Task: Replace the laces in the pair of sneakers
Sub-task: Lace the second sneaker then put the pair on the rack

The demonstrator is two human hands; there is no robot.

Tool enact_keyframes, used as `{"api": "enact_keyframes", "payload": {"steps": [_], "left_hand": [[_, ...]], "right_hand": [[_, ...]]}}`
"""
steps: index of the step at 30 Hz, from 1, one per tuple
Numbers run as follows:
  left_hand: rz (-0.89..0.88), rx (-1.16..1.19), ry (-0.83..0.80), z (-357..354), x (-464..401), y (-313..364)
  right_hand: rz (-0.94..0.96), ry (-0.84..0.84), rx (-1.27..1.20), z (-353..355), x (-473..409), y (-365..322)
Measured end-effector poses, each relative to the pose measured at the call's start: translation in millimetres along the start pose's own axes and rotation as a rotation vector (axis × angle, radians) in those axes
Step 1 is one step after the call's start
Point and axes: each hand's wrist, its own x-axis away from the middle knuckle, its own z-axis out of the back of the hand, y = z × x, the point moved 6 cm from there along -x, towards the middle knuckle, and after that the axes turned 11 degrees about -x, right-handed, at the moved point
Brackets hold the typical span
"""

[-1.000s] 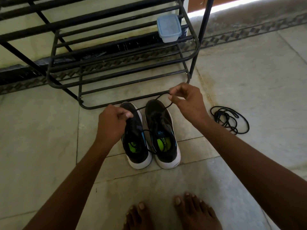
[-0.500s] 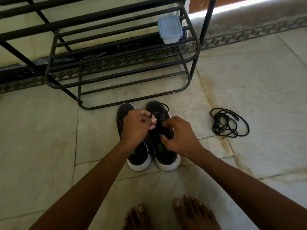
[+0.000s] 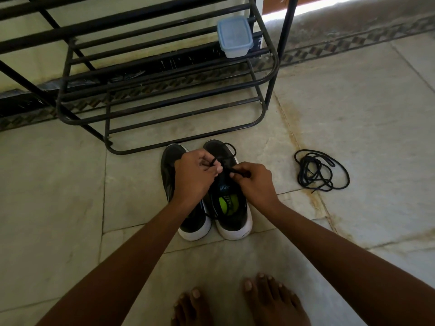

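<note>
Floor (image 3: 353,114): large pale stone slabs, faintly veined, thin dark joints, one rust-coloured stain line running along a joint on the right. A patterned border strip runs along the wall base.

Pair of sneakers (image 3: 231,215): black mesh-textured uppers, thick white rubber soles, set side by side on the floor with toes toward the shoe rack and heels toward the person. Right-side shoe shows a lime-green insole and a tongue label with pale lettering. Left-side shoe largely covered by the left forearm; only toe and heel show.

Black lace (image 3: 229,147): thin round cord, looping over the toe area of the right-side shoe and running back to both hands.

Left hand (image 3: 194,178): fingers curled, thumb and fingertips pinching a short stretch of the lace just above the shoe's eyelet area.

Right hand (image 3: 255,182): fingers curled, thumb and forefinger pinching the other part of the same lace. The two hands sit nearly knuckle to knuckle over the right-side shoe.

Spare lace (image 3: 320,171): black round cord in a loose tangled coil on the floor, well apart to the right of the sneakers, touched by nothing.

Shoe rack (image 3: 164,107): black metal tube with rounded corners, slatted tiers, just beyond the toes. A small plastic container (image 3: 234,36), translucent, rounded-rectangular, pale blue lid, rests on an upper tier at its right end.

Bare feet (image 3: 235,302) at the bottom edge.
</note>
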Motion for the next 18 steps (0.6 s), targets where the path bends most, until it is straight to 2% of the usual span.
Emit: {"api": "enact_keyframes", "payload": {"steps": [2, 6, 18], "left_hand": [[-0.013, -0.046, -0.007, -4, -1, 1], [-0.043, -0.119, 0.010, -8, -2, 3], [-0.179, -0.248, 0.039, -13, -1, 10]], "right_hand": [[-0.103, 0.009, -0.138, 1, -1, 8], [-0.157, 0.005, -0.284, -1, -2, 11], [-0.193, -0.053, -0.417, -2, -5, 18]]}}
